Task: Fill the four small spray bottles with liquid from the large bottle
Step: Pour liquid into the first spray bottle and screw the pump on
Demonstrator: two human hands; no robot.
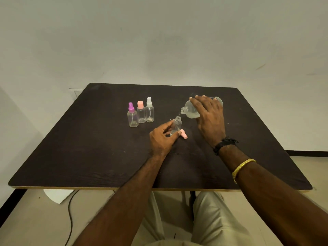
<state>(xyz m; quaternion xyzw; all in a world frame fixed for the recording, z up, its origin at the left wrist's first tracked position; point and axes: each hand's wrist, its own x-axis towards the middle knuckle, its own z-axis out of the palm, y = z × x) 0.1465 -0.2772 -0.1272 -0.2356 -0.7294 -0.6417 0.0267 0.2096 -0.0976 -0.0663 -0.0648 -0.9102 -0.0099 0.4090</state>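
My right hand (pixel 210 115) grips the large clear bottle (pixel 190 110), tipped on its side with its open mouth pointing left and down. A thin stream of liquid falls from it into the open small bottle (pixel 177 124). My left hand (pixel 162 137) holds that small bottle upright on the table (pixel 88 148). Its pink spray cap (pixel 184 136) lies on the table just right of my thumb. Three capped small spray bottles stand in a row to the left: purple-topped (pixel 132 116), pink-topped (pixel 141 112) and white-topped (pixel 149 110).
The dark table stands against a pale wall. A black cable (pixel 71 210) and a white object (pixel 58 195) lie on the floor under the front left edge. My legs are under the table's front edge.
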